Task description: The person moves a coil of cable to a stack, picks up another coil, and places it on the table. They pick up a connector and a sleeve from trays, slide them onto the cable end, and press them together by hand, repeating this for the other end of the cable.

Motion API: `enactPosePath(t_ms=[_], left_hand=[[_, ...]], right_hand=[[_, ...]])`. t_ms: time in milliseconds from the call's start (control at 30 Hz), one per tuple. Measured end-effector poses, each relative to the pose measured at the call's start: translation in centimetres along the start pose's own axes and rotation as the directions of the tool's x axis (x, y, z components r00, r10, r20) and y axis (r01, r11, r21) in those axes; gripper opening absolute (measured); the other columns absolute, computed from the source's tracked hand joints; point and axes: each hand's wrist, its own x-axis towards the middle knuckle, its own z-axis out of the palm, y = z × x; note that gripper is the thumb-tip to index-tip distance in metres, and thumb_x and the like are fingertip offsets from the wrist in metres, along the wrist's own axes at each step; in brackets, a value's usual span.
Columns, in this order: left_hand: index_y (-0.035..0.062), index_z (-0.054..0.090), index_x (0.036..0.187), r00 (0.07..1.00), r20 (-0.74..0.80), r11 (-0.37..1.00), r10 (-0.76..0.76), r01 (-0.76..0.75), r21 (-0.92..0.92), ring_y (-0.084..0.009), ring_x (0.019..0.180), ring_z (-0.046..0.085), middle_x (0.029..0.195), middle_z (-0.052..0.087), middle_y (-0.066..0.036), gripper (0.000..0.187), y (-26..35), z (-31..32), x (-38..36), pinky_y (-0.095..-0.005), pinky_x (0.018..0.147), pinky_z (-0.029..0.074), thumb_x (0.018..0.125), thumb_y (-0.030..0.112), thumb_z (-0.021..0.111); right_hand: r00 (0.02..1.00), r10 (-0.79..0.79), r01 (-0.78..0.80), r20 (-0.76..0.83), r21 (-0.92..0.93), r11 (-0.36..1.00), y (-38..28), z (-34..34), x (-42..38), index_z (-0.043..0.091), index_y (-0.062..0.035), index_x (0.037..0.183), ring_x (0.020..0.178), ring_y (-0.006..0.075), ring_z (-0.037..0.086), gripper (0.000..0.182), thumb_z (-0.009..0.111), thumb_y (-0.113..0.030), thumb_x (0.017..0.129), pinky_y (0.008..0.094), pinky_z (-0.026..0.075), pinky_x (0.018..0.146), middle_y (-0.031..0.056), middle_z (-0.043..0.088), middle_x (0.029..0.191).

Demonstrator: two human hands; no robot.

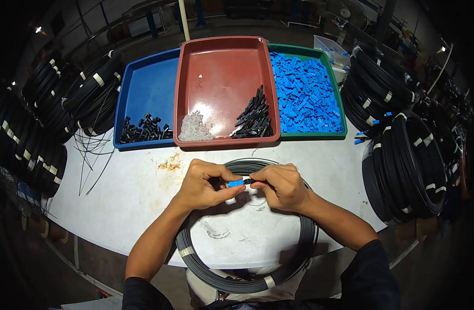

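**Two hands pinch one blue connector**

Three trays line the table's far side: a blue tray with black parts, a red tray with clear and black pieces, a green tray of blue housings. Nearer, the left hand and right hand both close on a blue connector above a black cable coil. No readable writing shows anywhere.
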Motion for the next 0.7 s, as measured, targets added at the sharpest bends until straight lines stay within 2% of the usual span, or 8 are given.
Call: enactPosePath(t_ms=[100, 200, 267, 533, 633, 700], left_hand=[[-0.0019, 0.078, 0.084, 0.999, 0.019, 0.999, -0.037, 0.037, -0.023, -0.0068, 0.053, 0.062, 0.065, 0.071, -0.008, 0.016, 0.08, 0.01, -0.06, -0.0216, 0.049, 0.047, 0.076, 0.009, 0.087], [-0.002, 0.077, 0.083, 0.999, 0.051, 0.999, -0.017, 0.015, 0.032, -0.0065, 0.053, 0.061, 0.064, 0.071, -0.007, 0.015, 0.53, -0.1, 0.08, -0.0213, 0.05, 0.046, 0.076, 0.008, 0.087], [-0.0022, 0.075, 0.08, 0.989, 0.101, 0.993, -0.11, 0.105, 0.06, -0.01, 0.064, 0.069, 0.075, 0.076, -0.012, 0.013, 0.81, -0.27, 0.0, -0.0222, 0.059, 0.051, 0.076, 0.003, 0.086], [-0.0031, 0.074, 0.079, 0.984, 0.118, 0.991, -0.136, 0.134, 0.03, -0.0113, 0.067, 0.072, 0.076, 0.076, -0.013, 0.014, 0.53, -0.05, -0.02, -0.0216, 0.062, 0.054, 0.076, 0.003, 0.087], [-0.0038, 0.074, 0.078, 0.985, 0.123, 0.992, -0.125, 0.122, 0.029, -0.0114, 0.067, 0.072, 0.076, 0.076, -0.013, 0.014, 0.49, -0.07, 0.03, -0.0217, 0.061, 0.054, 0.077, 0.003, 0.086], [-0.0041, 0.074, 0.078, 0.987, 0.12, 0.994, -0.109, 0.105, 0.038, -0.0113, 0.066, 0.071, 0.075, 0.076, -0.014, 0.014, 0.28, 0.02, 0.16, -0.0218, 0.061, 0.054, 0.077, 0.003, 0.086]], right_hand=[[1.0, 0.004, -0.004, 0.009, 0.005, 1.0, 0.02, 0.01, -0.1, 0.064, -0.0001, 0.086, 0.06, 0.029, 0.066, 0.018, 0.077, 0.002, 0.074, 0.0375, 0.052, 0.053, 0.0116, 0.065, 0.071], [0.999, 0.023, -0.023, 0.025, 0.008, 1.0, -0.02, -0.05, -0.11, 0.063, 0.0, 0.085, 0.06, 0.0293, 0.066, 0.018, 0.077, 0.003, 0.074, 0.0377, 0.052, 0.053, 0.0116, 0.065, 0.071], [0.999, 0.027, -0.027, 0.024, 0.006, 1.0, -0.06, -0.1, -0.09, 0.062, -0.0001, 0.085, 0.06, 0.0293, 0.066, 0.018, 0.077, 0.003, 0.074, 0.0377, 0.052, 0.053, 0.0117, 0.065, 0.071], [0.998, 0.03, -0.031, 0.054, 0.013, 0.999, -0.33, -0.13, -0.09, 0.061, -0.0002, 0.084, 0.06, 0.0293, 0.065, 0.018, 0.077, 0.002, 0.075, 0.0377, 0.052, 0.053, 0.0114, 0.064, 0.071], [0.996, 0.043, -0.044, 0.083, 0.011, 0.999, -0.27, -0.11, -0.08, 0.066, 0.0036, 0.086, 0.059, 0.0282, 0.067, 0.017, 0.075, 0.007, 0.073, 0.0359, 0.054, 0.054, 0.0129, 0.068, 0.074], [1.0, 0.014, -0.014, 0.028, 0.014, 1.0, -0.12, 0.15, -0.11, 0.062, -0.0006, 0.085, 0.061, 0.0285, 0.065, 0.017, 0.077, -0.001, 0.077, 0.0377, 0.052, 0.053, 0.0105, 0.064, 0.072]])
